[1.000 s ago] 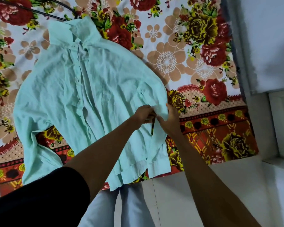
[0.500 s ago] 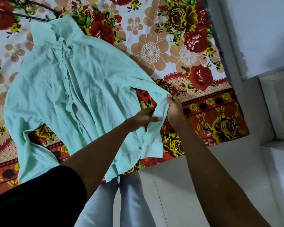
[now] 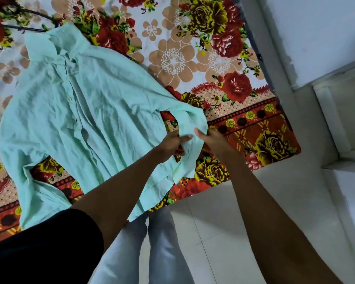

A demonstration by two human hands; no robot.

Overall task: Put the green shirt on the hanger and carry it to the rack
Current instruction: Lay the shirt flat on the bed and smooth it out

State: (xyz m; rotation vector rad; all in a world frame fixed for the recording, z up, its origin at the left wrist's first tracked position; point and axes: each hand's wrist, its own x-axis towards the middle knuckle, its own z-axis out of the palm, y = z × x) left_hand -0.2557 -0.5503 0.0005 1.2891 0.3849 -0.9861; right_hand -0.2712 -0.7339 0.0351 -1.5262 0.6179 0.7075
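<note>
Beyond both hands, I see the green shirt [image 3: 86, 111] spread flat on the floral bedsheet [image 3: 193, 58], collar farthest from me. My left hand [image 3: 170, 145] and right hand [image 3: 212, 143] sit close together on its near sleeve, each pinching the cloth. Up-left of the hands, a dark hanger [image 3: 29, 22] pokes out past the collar.

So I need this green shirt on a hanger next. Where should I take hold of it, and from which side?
Judging by how it lies, grip the green shirt at the collar, coming in from the far end. It lies spread flat, front up, on the floral bedsheet, collar opening away from you. Both the left hand and right hand now hold the near sleeve.
</note>
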